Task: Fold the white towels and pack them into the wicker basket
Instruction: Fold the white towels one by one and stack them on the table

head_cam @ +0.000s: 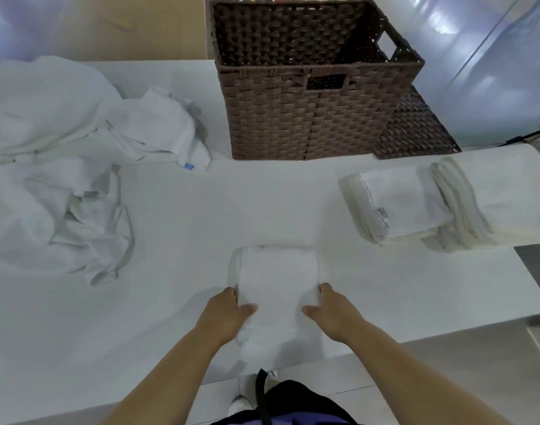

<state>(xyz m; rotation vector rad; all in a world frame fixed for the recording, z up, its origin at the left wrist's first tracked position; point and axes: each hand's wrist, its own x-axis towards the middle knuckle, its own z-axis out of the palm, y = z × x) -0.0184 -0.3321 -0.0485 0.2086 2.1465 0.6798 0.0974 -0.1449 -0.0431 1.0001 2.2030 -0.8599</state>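
Towel (277,279) seemingly pinched, left hand (229,311), right hand (332,311)

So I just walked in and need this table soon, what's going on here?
A person is folding white towels at the table. The left hand and right hand grip a folded towel by its sides, thumbs on top, near the front edge. A pile of unfolded ones lies to the left, a stack of folded ones to the right. The basket stands at the back; no towel shows in it.
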